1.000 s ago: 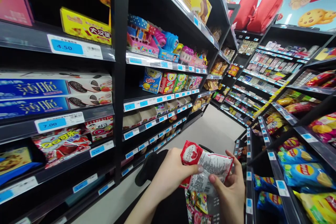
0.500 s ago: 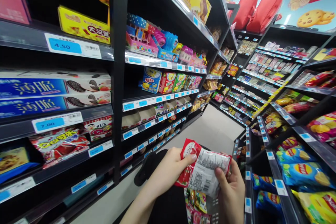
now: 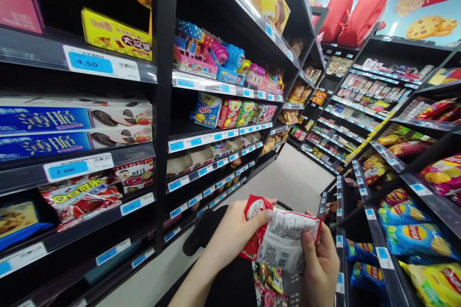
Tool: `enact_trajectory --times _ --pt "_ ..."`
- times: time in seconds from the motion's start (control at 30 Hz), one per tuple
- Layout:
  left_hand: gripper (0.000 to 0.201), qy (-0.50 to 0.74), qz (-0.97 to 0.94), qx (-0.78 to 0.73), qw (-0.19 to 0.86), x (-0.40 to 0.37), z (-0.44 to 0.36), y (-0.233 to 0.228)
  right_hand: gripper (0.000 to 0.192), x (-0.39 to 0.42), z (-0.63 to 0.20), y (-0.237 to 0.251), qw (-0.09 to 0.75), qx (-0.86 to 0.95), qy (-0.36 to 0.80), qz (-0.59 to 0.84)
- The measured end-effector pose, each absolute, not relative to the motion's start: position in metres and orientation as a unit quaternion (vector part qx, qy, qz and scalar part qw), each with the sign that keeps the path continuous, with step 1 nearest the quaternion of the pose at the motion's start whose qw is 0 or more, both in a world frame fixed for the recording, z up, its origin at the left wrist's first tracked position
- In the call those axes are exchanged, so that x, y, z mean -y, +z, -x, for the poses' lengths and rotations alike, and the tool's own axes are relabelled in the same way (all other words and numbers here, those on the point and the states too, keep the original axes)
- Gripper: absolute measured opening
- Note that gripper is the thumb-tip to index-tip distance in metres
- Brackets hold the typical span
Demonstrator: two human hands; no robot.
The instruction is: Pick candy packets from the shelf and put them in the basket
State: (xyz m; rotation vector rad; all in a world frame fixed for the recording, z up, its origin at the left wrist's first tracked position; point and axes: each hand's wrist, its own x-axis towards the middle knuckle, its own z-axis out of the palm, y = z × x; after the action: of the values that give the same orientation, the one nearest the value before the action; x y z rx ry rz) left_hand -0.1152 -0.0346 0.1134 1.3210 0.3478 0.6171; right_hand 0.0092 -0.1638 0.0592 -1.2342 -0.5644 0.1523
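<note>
Black store shelving (image 3: 162, 105) rises to the left of and above the fingers, stocked with cookie boxes (image 3: 72, 127), bright candy toys (image 3: 216, 57) and rows of blue price tags (image 3: 90, 63). A second rack to the right of the fingers carries chip bags (image 3: 414, 235). The pale aisle floor (image 3: 288, 177) runs away beyond the fingertips.

Below the fingers lie more small colourful packets (image 3: 270, 283), in what may be a basket, though little of it shows.

The left hand (image 3: 234, 235) and right hand (image 3: 319, 264) share one red-and-white snack packet (image 3: 279, 240), held low in the middle of the view. The left thumb presses on the red top corner with the other fingers curled behind it, pinching that end. The right thumb lies across the white lower right part, its fingers wrapped behind, pinching the other side.

The packet's long axis runs from the left fingers' end across and slightly down to the right fingers' end. Its printed back, with a code patch and small text, faces up toward the camera; the red-logo end points up and left.

To read the print well, it would likely help to keep the film taut between the two pinches, so glare and creases do not hide the text, and to keep the thumbs off the printed panel.
</note>
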Motion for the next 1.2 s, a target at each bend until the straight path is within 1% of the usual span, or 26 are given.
enact_trajectory --times 0.07,0.13,0.3,0.4,0.5,0.67,0.77,0.87,1.07,1.2 --pt "0.043 0.291 -0.61 -0.17 0.717 0.035 0.114 0.113 0.037 0.162 -0.005 0.061 0.765 0.274 0.063 0.58" --pt "0.043 0.294 -0.602 -0.164 0.724 0.037 0.112 0.111 0.035 0.16 -0.001 0.063 0.765 0.257 0.064 0.586" --pt "0.049 0.304 -0.55 -0.148 0.764 0.044 0.108 0.108 0.034 0.148 0.012 0.071 0.847 0.12 0.045 0.516" --pt "0.049 0.297 -0.518 -0.138 0.79 0.046 0.108 0.109 0.035 0.143 0.016 0.073 0.862 0.1 0.041 0.495" --pt "0.049 0.288 -0.509 -0.149 0.797 0.044 0.11 0.11 0.034 0.143 0.014 0.071 0.852 0.114 0.047 0.509" --pt "0.048 0.279 -0.525 -0.15 0.79 0.039 0.112 0.109 0.035 0.152 0.004 0.061 0.808 0.176 0.077 0.557" --pt "0.047 0.283 -0.536 -0.15 0.781 0.039 0.112 0.108 0.035 0.154 0.002 0.061 0.822 0.168 0.071 0.539" --pt "0.048 0.274 -0.542 -0.155 0.779 0.039 0.111 0.107 0.034 0.152 0.004 0.063 0.837 0.136 0.038 0.529" --pt "0.048 0.276 -0.504 -0.141 0.806 0.035 0.103 0.098 0.036 0.15 0.005 0.063 0.807 0.146 0.003 0.573" --pt "0.048 0.261 -0.491 -0.141 0.819 0.031 0.098 0.092 0.036 0.151 0.0 0.062 0.805 0.138 0.032 0.576"
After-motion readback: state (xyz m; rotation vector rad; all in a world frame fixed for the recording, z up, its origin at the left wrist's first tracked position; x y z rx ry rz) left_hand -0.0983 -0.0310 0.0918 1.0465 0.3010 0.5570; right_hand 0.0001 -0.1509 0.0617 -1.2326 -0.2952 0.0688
